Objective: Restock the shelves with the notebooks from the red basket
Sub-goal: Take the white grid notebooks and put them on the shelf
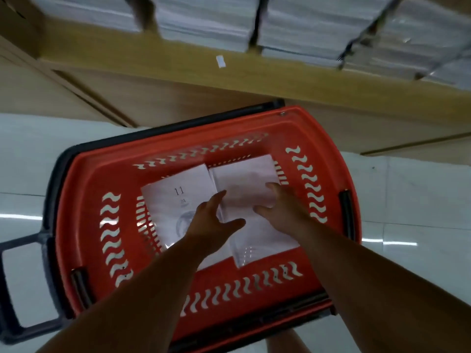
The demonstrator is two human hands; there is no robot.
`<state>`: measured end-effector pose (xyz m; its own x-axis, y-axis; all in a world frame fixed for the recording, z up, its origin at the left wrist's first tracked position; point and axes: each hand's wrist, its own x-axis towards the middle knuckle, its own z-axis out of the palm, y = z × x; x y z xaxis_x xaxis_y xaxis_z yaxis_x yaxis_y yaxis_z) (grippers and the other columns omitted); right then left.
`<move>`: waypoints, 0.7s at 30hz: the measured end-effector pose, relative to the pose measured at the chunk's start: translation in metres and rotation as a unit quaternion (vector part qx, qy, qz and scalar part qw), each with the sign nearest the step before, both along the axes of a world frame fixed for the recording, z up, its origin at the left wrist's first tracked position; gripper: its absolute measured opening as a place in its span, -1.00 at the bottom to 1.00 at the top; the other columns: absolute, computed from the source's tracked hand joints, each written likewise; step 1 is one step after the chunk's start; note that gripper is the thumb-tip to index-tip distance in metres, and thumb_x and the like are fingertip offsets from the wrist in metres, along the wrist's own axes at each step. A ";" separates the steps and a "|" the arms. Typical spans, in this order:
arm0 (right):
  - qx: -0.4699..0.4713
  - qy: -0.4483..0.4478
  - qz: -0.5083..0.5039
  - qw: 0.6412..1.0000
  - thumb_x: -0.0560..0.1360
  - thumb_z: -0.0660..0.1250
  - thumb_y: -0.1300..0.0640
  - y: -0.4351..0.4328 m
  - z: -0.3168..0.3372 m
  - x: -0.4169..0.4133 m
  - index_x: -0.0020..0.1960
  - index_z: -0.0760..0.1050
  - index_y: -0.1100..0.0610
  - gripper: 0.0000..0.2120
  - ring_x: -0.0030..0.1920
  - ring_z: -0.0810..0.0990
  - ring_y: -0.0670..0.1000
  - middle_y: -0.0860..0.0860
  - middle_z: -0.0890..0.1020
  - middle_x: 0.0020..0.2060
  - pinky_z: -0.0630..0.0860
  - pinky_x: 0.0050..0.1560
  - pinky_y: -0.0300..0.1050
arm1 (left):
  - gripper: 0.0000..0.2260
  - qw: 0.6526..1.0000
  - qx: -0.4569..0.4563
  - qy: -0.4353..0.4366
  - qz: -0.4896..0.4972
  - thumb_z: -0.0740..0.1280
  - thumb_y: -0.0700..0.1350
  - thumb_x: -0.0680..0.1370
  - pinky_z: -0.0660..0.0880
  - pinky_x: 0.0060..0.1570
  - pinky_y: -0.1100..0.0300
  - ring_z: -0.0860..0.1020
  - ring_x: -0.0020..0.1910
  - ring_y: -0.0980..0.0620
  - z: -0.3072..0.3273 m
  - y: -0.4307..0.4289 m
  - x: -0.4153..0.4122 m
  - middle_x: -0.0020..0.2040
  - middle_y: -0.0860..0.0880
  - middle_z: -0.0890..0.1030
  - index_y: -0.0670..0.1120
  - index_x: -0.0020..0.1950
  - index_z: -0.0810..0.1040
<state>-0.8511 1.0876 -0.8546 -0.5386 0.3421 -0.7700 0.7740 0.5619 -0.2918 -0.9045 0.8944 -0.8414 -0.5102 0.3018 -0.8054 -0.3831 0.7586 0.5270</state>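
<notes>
A red basket [84, 189] stands on the floor below me. Two piles of pale notebooks lie inside it: the left pile [169, 197] shows a cover marked "11", the right pile [244, 174] is plain. Both my hands reach down into the basket. My left hand [212, 217] hovers with fingers spread over the seam between the piles. My right hand [280, 207] lies on the right pile, its fingers and thumb spread over the top notebook. Whether either hand grips a notebook is unclear in the blur.
A wooden shelf edge [178, 64] runs across the top, with several stacks of white notebooks [209, 24] on it. The basket's dark handle [10, 289] sticks out to the left. Glossy white floor tiles [407, 200] surround the basket.
</notes>
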 end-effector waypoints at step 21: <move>-0.103 0.099 -0.131 0.981 0.47 0.54 0.01 -0.002 -0.033 0.013 0.60 0.01 -0.32 -0.06 0.55 0.24 0.05 -0.07 0.16 0.61 0.40 0.43 0.04 | -0.48 0.974 0.117 0.026 0.192 0.28 -0.39 0.54 0.63 -0.08 0.24 0.51 0.08 0.14 -0.029 0.011 0.011 0.12 0.20 0.45 0.24 0.23 0.46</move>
